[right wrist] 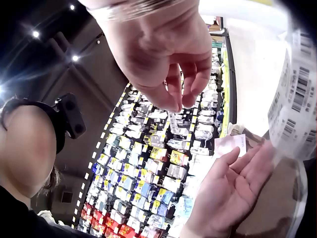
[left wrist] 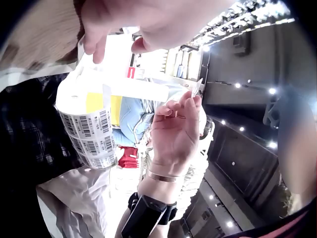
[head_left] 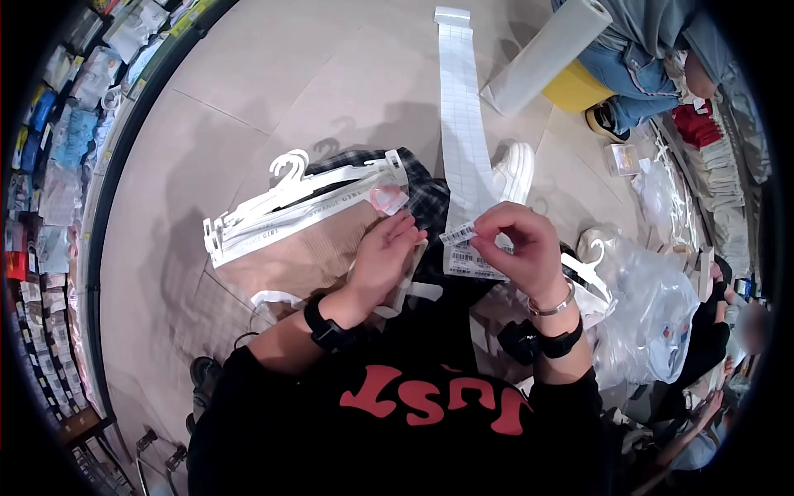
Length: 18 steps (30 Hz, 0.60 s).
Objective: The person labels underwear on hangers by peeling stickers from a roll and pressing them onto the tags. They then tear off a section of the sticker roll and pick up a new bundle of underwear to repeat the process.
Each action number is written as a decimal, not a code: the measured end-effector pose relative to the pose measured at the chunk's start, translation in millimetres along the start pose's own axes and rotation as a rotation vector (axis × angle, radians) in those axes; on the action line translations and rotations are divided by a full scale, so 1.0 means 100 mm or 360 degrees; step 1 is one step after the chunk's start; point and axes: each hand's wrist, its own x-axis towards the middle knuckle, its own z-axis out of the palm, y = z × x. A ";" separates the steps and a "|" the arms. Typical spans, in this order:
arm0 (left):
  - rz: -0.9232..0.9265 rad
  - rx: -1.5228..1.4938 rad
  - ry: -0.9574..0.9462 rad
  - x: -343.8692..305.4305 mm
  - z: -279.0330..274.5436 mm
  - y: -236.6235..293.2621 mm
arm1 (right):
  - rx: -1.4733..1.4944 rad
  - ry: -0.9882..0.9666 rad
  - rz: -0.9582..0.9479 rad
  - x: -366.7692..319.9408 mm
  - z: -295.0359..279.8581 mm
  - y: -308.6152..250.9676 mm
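Note:
My right hand [head_left: 523,246] pinches a small barcode sticker [head_left: 457,235] between thumb and index finger. My left hand [head_left: 385,258] lies palm up over a brown ribbed garment [head_left: 306,244], fingers nearly straight and touching the edge of its pink-and-white tag [head_left: 390,197]. In the right wrist view the tag [right wrist: 231,145] shows just beyond the left thumb. White hangers [head_left: 289,186] with printed bands carry the garment. Between the hands, a long strip of barcode labels [head_left: 465,124] runs from the lap out across the floor. Dark plaid fabric [head_left: 426,194] lies beneath the garment.
A white shoe [head_left: 514,172] stands beside the strip. Past it are a white roll [head_left: 546,58], a yellow object [head_left: 576,87] and another person in jeans [head_left: 637,78]. Clear plastic bags [head_left: 645,306] lie at the right. Stocked shelves [head_left: 62,182] line the left.

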 end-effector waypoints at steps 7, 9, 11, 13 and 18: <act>-0.0083 -0.0118 0.0253 -0.23 0.01 0.13 | 0.0140 0.0015 0.0243 0.07 0.07 -0.08; -0.0101 -0.0079 0.0242 -0.30 -0.05 0.12 | 0.0139 0.0018 0.0341 0.07 0.06 -0.08; -0.0145 0.0009 0.0174 -0.36 -0.11 0.15 | 0.0066 0.0024 0.0397 0.08 0.04 -0.02; -0.0270 0.0266 0.0059 -0.43 -0.15 0.21 | 0.0087 0.0077 0.0376 0.08 0.06 0.01; 0.0141 0.0713 0.0195 -0.51 -0.20 0.34 | 0.0198 0.0112 0.0419 0.09 0.09 0.06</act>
